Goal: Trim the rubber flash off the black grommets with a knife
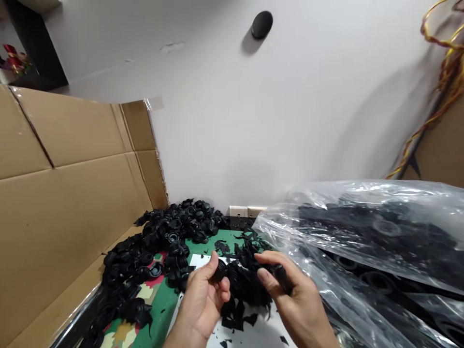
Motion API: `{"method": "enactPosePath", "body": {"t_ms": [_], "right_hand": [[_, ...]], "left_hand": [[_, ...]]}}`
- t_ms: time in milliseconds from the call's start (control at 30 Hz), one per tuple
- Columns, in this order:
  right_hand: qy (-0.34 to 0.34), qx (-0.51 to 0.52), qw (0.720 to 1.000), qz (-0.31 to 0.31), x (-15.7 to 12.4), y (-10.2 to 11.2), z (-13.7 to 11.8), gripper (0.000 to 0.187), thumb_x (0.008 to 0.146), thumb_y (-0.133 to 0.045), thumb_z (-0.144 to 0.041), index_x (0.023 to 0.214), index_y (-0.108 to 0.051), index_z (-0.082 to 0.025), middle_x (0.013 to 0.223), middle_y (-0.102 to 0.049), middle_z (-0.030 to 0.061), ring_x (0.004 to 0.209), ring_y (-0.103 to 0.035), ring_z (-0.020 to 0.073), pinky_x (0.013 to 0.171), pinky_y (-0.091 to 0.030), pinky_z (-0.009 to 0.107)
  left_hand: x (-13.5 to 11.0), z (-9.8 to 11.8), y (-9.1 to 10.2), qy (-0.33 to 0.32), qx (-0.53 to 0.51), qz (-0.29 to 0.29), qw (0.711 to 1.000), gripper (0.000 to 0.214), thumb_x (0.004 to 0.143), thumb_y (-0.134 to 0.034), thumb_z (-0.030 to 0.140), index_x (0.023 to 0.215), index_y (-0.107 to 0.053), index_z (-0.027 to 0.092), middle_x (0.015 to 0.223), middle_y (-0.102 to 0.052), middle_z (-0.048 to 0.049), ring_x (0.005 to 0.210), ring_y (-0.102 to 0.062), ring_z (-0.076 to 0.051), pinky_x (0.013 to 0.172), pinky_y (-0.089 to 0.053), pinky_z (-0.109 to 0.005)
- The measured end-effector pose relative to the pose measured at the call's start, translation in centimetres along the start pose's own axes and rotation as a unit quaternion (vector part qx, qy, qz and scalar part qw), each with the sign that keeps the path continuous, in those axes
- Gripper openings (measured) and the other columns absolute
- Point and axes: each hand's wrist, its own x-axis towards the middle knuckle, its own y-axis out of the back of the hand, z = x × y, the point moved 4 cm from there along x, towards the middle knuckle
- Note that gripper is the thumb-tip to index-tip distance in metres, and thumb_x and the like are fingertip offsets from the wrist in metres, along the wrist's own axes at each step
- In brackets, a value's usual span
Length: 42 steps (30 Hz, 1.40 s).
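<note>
Wht sheet (261,332) mostly open at nr edge, L hand (203,296) pinching blk rounded ribbed part (219,270) above it, R hand (297,296) gripping dark handle-like item (282,276), blk pile (194,218) & clear bag (290,237) crowding L & R sides, wall (217,111) behind.

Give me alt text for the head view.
Left hand holds a ribbed black piece, right hand a dark object, above black scraps on a white surface; a heap of black parts lies left, clear plastic over dark items right.
</note>
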Motion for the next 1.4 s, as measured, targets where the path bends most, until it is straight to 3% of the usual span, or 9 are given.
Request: {"method": "enactPosePath", "body": {"t_ms": [100,267,400,500,633,867,967,1100,1400], "right_hand": [[0.021,0.045,0.998,-0.047,-0.4,-0.5,-0.4,0.016,0.074,-0.064,-0.026,0.088,-0.071,-0.024,0.096,-0.07,0.008,0.089,-0.067,0.0248,0.069,-0.057,0.031],[0.029,0.07,0.99,-0.117,-1.4,-1.9,-0.4,0.027,0.072,-0.064,-0.013,0.096,-0.07,-0.024,0.096,-0.07,0.0056,0.088,-0.066,0.0204,0.073,-0.053,0.026],[0.024,0.061,0.992,-0.108,-1.8,-2.4,-0.2,0.011,0.077,-0.059,-0.018,0.075,-0.069,-0.02,0.069,-0.065,0.0019,0.062,-0.061,0.0161,0.058,-0.048,0.023],[-0.022,0.055,0.994,-0.096,-1.7,-2.5,0.0,0.023,0.079,-0.057,-0.029,0.058,-0.06,-0.019,0.057,-0.056,-0.0007,0.053,-0.052,0.0147,0.05,-0.041,0.023],[-0.085,0.083,0.986,-0.113,-1.8,-2.8,0.6,0.03,0.077,-0.056,-0.038,0.054,-0.052,-0.019,0.054,-0.047,-0.003,0.051,-0.044,0.0137,0.048,-0.037,0.024],[-0.166,0.151,0.955,-0.192,-2.7,-4.2,1.7,0.031,0.076,-0.058,-0.045,0.074,-0.064,-0.015,0.061,-0.059,0.0005,0.058,-0.051,0.0165,0.057,-0.039,0.027],[-0.191,0.167,0.947,-0.197,-3.2,-4.8,1.2,0.017,0.068,-0.065,-0.033,0.07,-0.059,-0.018,0.058,-0.057,-0.0016,0.056,-0.052,0.0167,0.055,-0.039,0.026],[-0.142,0.107,0.973,-0.15,-3.2,-4.9,0.7,0.017,0.063,-0.056,-0.019,0.052,-0.043,-0.021,0.057,-0.044,-0.0041,0.056,-0.043,0.014,0.053,-0.035,0.024],[-0.077,0.081,0.971,-0.211,-2.8,-5.9,0.5,0.013,0.058,-0.048,-0.013,0.05,-0.041,-0.021,0.054,-0.041,-0.0043,0.054,-0.039,0.0125,0.051,-0.031,0.022]], "left_hand": [[-0.7,-1.4,-0.1,0.056,-0.01,0.001,0.998,0.036,0.085,-0.058,0.041,0.06,-0.049,0.017,0.034,-0.048,0.0057,0.025,-0.04,-0.005,0.026,-0.032,-0.013],[-1.6,-3.1,0.3,0.055,0.039,-0.047,0.997,0.046,0.061,-0.075,0.056,0.062,-0.052,0.016,0.036,-0.053,0.0038,0.023,-0.042,-0.005,0.025,-0.021,-0.012],[-1.4,-3.7,1.0,0.041,0.111,-0.058,0.991,0.054,0.059,-0.069,0.067,0.068,-0.054,0.016,0.041,-0.055,0.004,0.021,-0.042,-0.005,0.024,-0.015,-0.013],[-1.3,-3.5,1.5,-0.036,0.166,-0.072,0.983,0.055,0.058,-0.068,0.067,0.078,-0.055,0.018,0.044,-0.056,0.0064,0.021,-0.041,-0.004,0.023,-0.016,-0.011],[-1.4,-2.9,2.2,-0.14,0.18,-0.082,0.97,0.051,0.055,-0.078,0.056,0.084,-0.061,0.017,0.047,-0.054,0.0086,0.027,-0.046,-0.003,0.025,-0.024,-0.008],[-1.1,-3.8,3.3,-0.063,0.086,-0.08,0.991,0.048,0.052,-0.082,0.05,0.078,-0.06,0.017,0.036,-0.052,0.007,0.026,-0.042,-0.005,0.026,-0.025,-0.011],[-1.1,-4.0,3.5,-0.054,0.063,-0.073,0.994,0.046,0.052,-0.084,0.047,0.078,-0.061,0.017,0.042,-0.058,0.0039,0.029,-0.047,-0.007,0.027,-0.028,-0.012],[-1.1,-3.9,3.7,-0.053,0.047,-0.074,0.995,0.041,0.051,-0.085,0.045,0.07,-0.062,0.016,0.044,-0.056,0.0049,0.027,-0.04,-0.003,0.029,-0.021,-0.012],[-2.1,-2.5,4.8,-0.022,0.112,-0.068,0.991,0.03,0.048,-0.085,0.029,0.056,-0.061,0.013,0.049,-0.049,0.0067,0.031,-0.028,0.002,0.033,-0.013,-0.014]]}}
